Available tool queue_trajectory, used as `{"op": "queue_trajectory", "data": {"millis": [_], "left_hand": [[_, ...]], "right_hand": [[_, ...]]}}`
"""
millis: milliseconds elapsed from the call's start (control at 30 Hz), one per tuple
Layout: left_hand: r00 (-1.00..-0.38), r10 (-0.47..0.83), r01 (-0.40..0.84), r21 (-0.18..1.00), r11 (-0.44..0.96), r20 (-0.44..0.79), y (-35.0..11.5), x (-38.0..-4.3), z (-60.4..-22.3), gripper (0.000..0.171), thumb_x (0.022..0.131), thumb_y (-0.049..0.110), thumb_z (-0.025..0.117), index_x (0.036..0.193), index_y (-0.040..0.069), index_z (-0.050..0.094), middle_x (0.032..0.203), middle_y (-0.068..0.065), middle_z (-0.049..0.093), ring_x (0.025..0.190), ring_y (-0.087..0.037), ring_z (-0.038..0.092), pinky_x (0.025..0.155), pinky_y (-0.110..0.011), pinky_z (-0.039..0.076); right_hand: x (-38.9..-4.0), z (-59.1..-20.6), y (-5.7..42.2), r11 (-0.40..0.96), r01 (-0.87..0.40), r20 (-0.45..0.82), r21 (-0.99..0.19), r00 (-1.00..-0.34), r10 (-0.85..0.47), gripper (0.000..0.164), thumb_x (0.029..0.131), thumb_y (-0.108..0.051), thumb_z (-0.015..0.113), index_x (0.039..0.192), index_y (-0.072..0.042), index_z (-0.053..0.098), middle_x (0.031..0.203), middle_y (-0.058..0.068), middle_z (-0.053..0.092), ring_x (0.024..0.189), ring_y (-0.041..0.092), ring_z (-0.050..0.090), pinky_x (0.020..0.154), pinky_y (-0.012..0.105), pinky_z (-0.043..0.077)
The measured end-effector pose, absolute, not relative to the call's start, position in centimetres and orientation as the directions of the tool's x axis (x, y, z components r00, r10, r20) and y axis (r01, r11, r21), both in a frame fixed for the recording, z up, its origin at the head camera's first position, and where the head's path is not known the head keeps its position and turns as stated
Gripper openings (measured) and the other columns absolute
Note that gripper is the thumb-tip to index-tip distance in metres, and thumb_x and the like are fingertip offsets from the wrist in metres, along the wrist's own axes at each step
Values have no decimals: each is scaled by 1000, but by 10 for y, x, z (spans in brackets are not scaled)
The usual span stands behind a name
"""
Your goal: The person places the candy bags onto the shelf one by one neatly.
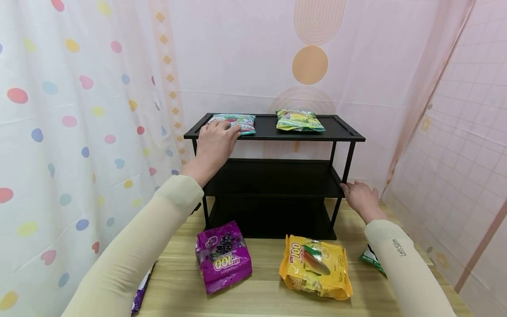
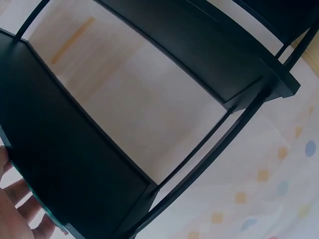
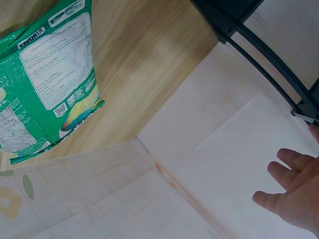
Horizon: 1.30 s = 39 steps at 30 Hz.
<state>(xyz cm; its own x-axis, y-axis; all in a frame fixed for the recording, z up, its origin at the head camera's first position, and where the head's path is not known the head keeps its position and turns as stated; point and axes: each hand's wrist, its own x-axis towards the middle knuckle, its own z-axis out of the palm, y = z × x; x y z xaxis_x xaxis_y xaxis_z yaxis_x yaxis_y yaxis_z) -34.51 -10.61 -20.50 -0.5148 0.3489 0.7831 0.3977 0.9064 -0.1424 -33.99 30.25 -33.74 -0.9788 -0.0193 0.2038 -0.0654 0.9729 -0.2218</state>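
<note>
The shiny light-blue plastic packet with a red fruit print (image 1: 247, 125) lay on the top tier of the black three-tier rack (image 1: 269, 178), at its left end, under the fingertips of the left hand (image 1: 216, 141). That hand's fingers were spread rather than closed round the packet. The right hand (image 1: 362, 199), its fingers extended and apart, touched the rack's right side at the middle tier. A yellow-and-green plastic packet (image 1: 299, 121) lay farther right on the top tier. Before the rack, a purple grape-printed bag (image 1: 223, 259) and a yellow mango-printed bag (image 1: 317, 268) rested on the pale wooden table (image 1: 265, 290), with a green packet (image 3: 50, 84) to the right and a dark purple packet (image 1: 140, 293), partly hidden, by the left sleeve (image 1: 130, 246). Behind hung a pale pink patterned cloth (image 1: 245, 57); a white dotted curtain (image 1: 99, 132) hung at left.
</note>
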Motion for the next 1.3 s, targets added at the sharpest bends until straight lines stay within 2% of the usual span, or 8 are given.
{"op": "queue_trajectory", "data": {"millis": [133, 267, 633, 967, 1100, 1300], "left_hand": [[-579, 340, 391, -113, 914, 741, -104, -344, -205, 36, 105, 34, 49, 129, 15, 68, 128, -14, 64, 123, -38, 53, 106, -58, 37], [-625, 333, 383, -94, 919, 706, -102, -345, -205, 43, 106, 42, 44, 133, 17, 64, 135, -13, 59, 128, -39, 49, 108, -59, 34], [-664, 356, 390, -103, 915, 658, -91, -349, -204, 48, 106, 44, 42, 140, 16, 59, 141, -14, 55, 133, -37, 44, 113, -58, 27], [-657, 421, 448, -126, 885, 625, -79, -349, -201, 47, 106, 42, 44, 142, 15, 56, 142, -15, 53, 133, -36, 44, 114, -55, 26], [-626, 430, 452, -146, 880, 651, -77, -350, -204, 46, 105, 41, 45, 141, 14, 57, 141, -17, 53, 133, -37, 45, 114, -54, 27], [-472, 449, 489, -198, 849, 759, -78, -351, -212, 42, 103, 38, 52, 131, 9, 65, 127, -22, 59, 123, -38, 51, 108, -52, 36]], "right_hand": [[-341, -338, 303, 973, -64, 204, -222, -979, -18, 57, 110, -38, 26, 144, 2, 48, 148, 32, 38, 136, 49, 34, 103, 76, 17], [-342, -338, 303, 973, -63, 202, -223, -979, -17, 58, 110, -39, 26, 144, 2, 48, 148, 32, 38, 136, 49, 34, 103, 76, 18], [-341, -337, 302, 972, -70, 205, -225, -978, -23, 58, 110, -39, 26, 144, 3, 48, 147, 32, 38, 136, 49, 34, 103, 76, 18], [-340, -338, 303, 973, -59, 196, -225, -980, -14, 57, 109, -37, 26, 144, 3, 47, 148, 31, 38, 137, 49, 33, 104, 75, 18], [-340, -338, 303, 971, -55, 190, -234, -982, -10, 58, 109, -38, 26, 145, 2, 46, 149, 31, 37, 137, 48, 32, 104, 75, 17], [-341, -337, 303, 969, -58, 196, -241, -981, -10, 58, 109, -39, 25, 145, 2, 47, 149, 31, 37, 138, 48, 32, 104, 75, 17]]}}
